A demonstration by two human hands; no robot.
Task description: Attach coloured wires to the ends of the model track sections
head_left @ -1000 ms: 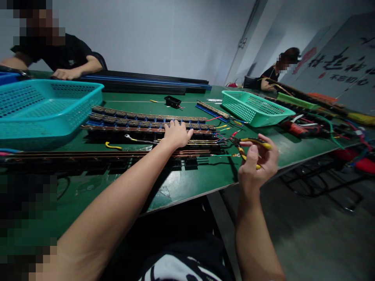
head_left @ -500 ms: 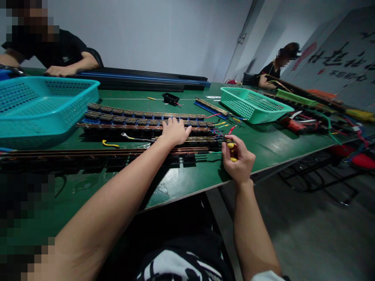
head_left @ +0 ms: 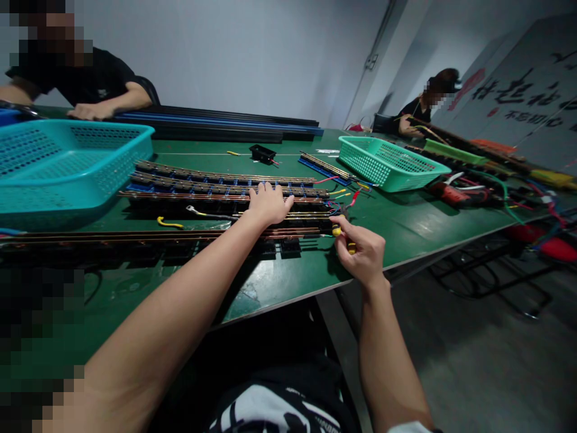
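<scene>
My left hand (head_left: 269, 204) lies with spread fingers across long busbar assemblies (head_left: 216, 187), metal strips set on blue and black holders. At their right end, my right hand (head_left: 363, 248) is closed around pliers with yellow-and-black handles (head_left: 336, 230). The dark jaws point away from me, among thin coloured wires, a red wire end (head_left: 354, 197) beside them. Exactly what the jaws touch is too small to tell. Nearer to me runs another long assembly with copper strips (head_left: 171, 234). A short yellow cable (head_left: 169, 223) and a cable with a metal lug (head_left: 202, 211) lie left of my left hand.
Turquoise baskets stand at the left (head_left: 90, 156) and the right (head_left: 392, 171). A small black box (head_left: 262, 154) and a short busbar piece (head_left: 324, 166) lie beyond. Black and blue profiles (head_left: 216, 122) lie at the back. Two people sit across the green table (head_left: 279, 288).
My right hand has turned and shifted slightly left and down with the pliers, whose handles now point differently. My left hand stays in place on the busbar assemblies.
</scene>
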